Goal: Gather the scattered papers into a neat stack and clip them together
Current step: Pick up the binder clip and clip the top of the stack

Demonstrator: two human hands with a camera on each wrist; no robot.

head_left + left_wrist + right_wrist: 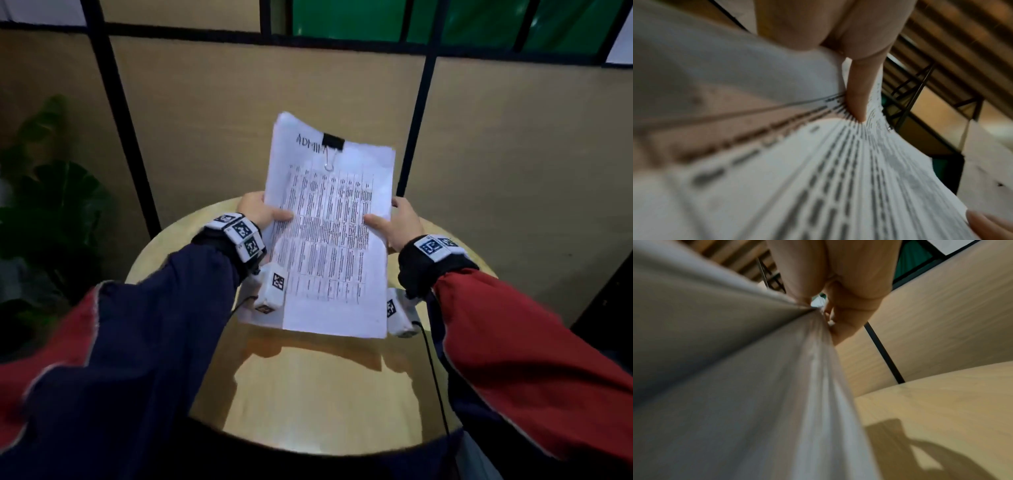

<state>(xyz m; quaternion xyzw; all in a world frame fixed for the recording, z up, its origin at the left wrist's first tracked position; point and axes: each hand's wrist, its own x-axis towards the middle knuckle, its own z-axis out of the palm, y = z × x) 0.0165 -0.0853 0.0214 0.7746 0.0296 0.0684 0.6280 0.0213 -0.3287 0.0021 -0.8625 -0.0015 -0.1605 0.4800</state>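
**Evidently clipped: stack being held up for a final check**

Presently the paper stack [330, 233] is being held in the air above the round wooden surface [308, 387], tilted up toward the head camera and touching nothing but the two hands. The left hand [262, 211] is gripping the left edge, thumb lying across the printed top page and fingers hidden behind. The right hand [399, 224] is gripping the right edge the same way, thumb on the front; the right wrist view is showing its fingers [849, 311] curled against the sheets' edge. Both hands are therefore closed on paper, not spread.

The black binder clip [333, 141] is sitting on the top edge, roughly central, with its wire handle folded down over the page.

Findings on alignment: sheets are not sitting flush. A rear page is projecting at the upper left corner, and another is showing beyond the lower left edge. The left wrist view is showing the pages [838, 178] fanning slightly under the thumb [857, 91].

Recommended handling, as a judgement: the task appears nearly complete, with neatness in doubt. The holder would be doing well to keep both grips light, tap the bottom edge square on the surface, and confirm that the clip is catching every sheet. Whether it does cannot be told from these views. Squeezing hard at the sides risks creasing the pages.
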